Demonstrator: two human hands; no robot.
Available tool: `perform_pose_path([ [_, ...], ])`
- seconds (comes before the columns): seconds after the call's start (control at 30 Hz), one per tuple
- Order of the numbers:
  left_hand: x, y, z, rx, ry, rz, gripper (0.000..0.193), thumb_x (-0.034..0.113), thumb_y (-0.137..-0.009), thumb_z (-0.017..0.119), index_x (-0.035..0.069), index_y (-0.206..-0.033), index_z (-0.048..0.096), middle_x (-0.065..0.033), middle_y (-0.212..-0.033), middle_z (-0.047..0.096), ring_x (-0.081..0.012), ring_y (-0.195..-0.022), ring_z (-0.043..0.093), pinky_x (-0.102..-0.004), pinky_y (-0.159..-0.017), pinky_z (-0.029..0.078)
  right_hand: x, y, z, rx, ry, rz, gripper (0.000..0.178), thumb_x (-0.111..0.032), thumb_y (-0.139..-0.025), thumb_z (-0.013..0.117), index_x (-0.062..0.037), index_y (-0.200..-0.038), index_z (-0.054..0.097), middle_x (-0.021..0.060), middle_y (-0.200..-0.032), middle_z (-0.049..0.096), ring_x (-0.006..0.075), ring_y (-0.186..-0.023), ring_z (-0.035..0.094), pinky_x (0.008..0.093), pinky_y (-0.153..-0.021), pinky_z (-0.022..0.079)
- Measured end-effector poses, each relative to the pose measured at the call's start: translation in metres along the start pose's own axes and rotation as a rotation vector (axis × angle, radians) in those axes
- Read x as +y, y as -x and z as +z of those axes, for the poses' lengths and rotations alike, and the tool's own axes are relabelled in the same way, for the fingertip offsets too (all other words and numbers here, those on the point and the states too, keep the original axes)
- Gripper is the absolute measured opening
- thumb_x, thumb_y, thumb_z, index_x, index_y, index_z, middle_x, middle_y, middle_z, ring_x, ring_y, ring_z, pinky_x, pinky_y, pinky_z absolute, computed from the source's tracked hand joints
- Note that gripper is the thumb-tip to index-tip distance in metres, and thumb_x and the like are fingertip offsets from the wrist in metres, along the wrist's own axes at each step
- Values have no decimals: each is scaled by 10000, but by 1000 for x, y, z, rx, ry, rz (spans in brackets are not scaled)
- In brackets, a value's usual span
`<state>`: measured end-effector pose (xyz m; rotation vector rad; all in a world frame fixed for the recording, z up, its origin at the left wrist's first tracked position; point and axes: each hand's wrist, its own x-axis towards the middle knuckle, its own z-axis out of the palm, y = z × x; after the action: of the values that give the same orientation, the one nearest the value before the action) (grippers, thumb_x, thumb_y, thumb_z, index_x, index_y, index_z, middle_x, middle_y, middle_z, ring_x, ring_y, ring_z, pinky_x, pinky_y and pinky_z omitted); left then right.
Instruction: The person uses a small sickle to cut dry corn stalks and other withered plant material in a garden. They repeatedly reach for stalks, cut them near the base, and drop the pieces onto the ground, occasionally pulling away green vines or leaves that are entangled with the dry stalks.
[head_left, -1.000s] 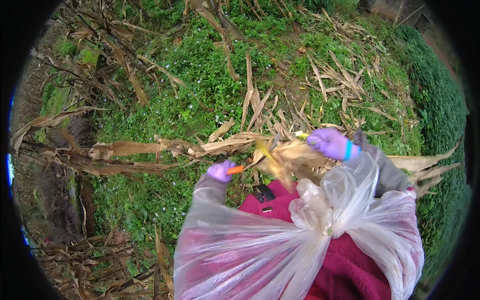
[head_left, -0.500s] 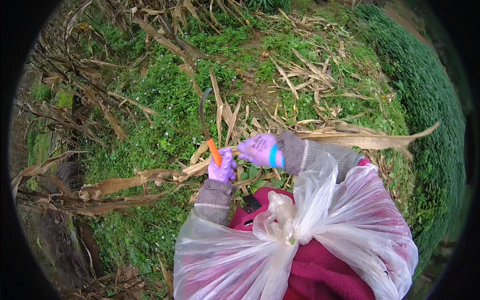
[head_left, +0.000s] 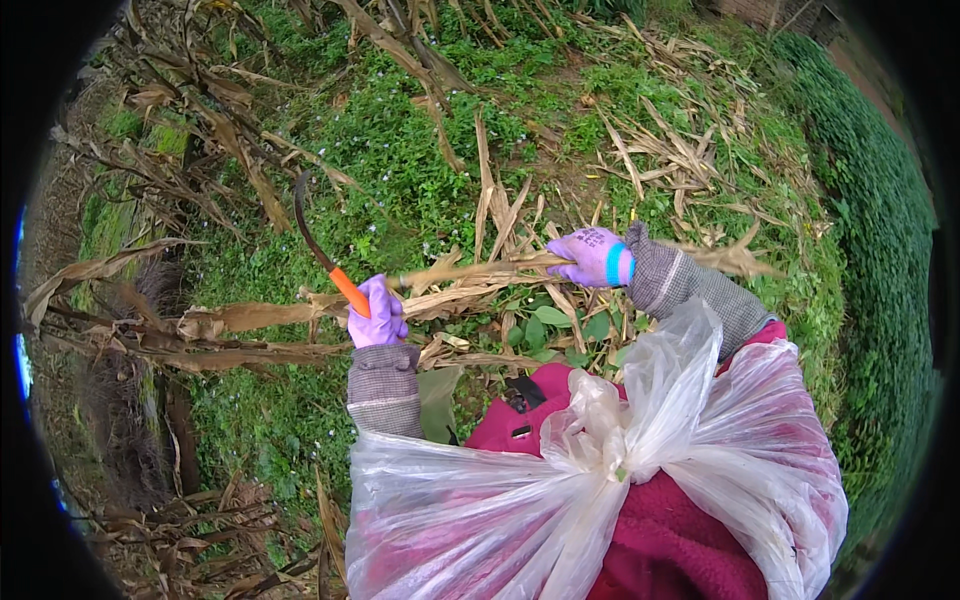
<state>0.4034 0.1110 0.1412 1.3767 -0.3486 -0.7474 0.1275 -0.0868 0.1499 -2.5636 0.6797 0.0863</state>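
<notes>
I judge mid-cut: left hand (head_left: 377,315) clamped on sickle (head_left: 318,245); right hand (head_left: 592,256) gripping dry stalk (head_left: 470,270); next needs a pull across it.

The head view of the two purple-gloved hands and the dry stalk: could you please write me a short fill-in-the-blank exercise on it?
1. The left hand in a purple glove grips a curved sickle by its ____ handle.
2. The right hand in a purple glove with a blue cuff band holds a dry tan ____.
3. The ground under the stalks is covered in ____ plants.
4. A clear ____ sheet is tied over the person's dark red clothing.

Missing words: orange; maize stalk; green; plastic
</notes>
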Motion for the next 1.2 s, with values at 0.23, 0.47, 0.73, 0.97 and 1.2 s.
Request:
perform_pose_path([
  [0.23,-30,45,23,-373,-1001,450,347,353,-887,560,51,-1053,593,-204,-771,627,-364,-674,630,-438,-605,492,-36,-16,-10,-131,-395,90,426,-422,-908,494,-6,-927,584,148,-699,596,263,-667,587,401,-642,459],
  [0.47,-50,29,16,-470,-1105,412,195,254,-867,558,76,-944,579,-157,-674,596,-333,-603,600,-417,-553,465,-67,-12,-12,-287,-400,44,523,-494,-872,521,23,-849,594,167,-681,592,273,-659,586,407,-646,460],
  [0.73,-123,35,-27,-705,-1099,552,155,214,-859,562,77,-899,622,-151,-790,630,-327,-724,629,-411,-646,502,-48,34,14,-486,-680,61,413,-437,-877,552,-41,-852,667,37,-646,610,113,-614,545,300,-595,448],
  [0.97,-135,30,-40,-762,-1253,526,155,228,-858,562,93,-902,625,-141,-780,635,-326,-685,626,-399,-621,506,-61,35,1,-638,-475,197,312,-336,-888,579,-29,-882,638,-1,-714,588,72,-688,522,249,-621,433],
  [1.2,-92,29,-12,-566,-1093,374,151,245,-847,580,102,-880,618,-125,-744,629,-317,-661,618,-386,-584,487,-36,20,-5,-523,-1186,232,191,-151,-860,525,-59,-1004,610,2,-766,625,39,-514,475,217,-456,439],
])
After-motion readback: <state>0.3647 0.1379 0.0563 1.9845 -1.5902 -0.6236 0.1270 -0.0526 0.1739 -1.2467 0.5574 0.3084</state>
